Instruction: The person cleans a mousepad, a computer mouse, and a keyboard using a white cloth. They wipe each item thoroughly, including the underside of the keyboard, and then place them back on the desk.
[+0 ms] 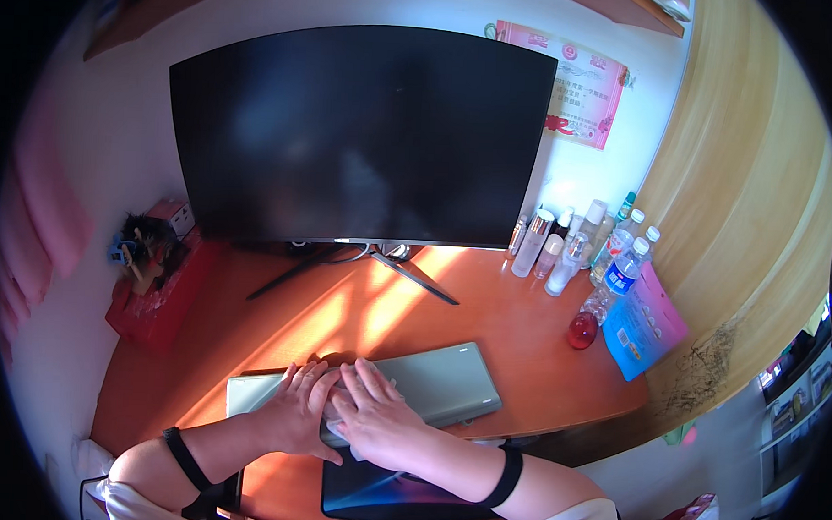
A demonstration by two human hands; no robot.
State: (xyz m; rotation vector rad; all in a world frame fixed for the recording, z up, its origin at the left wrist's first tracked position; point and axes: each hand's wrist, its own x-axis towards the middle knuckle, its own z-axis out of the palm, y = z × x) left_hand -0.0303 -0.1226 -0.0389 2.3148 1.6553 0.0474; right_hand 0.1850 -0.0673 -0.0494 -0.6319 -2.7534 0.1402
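Observation:
A pale green keyboard (446,385) lies with its underside up on the desk before me, small white pads at its corners. My left hand (301,400) spans the middle of it, fingers towards the far edge and the thumb down at the near edge. Against it, my right hand (376,420) lies flat with a crumpled white tissue (333,422) under its palm and fingers. Both hands hide the middle of the keyboard and most of the tissue.
A black monitor (358,141) stands behind on splayed legs. Several bottles (533,243) and a pink-and-blue pouch (640,323) line the right side. At left sits a red box (157,306) with small items on it. A dark mouse pad (394,500) lies below, on a lower tray (277,482).

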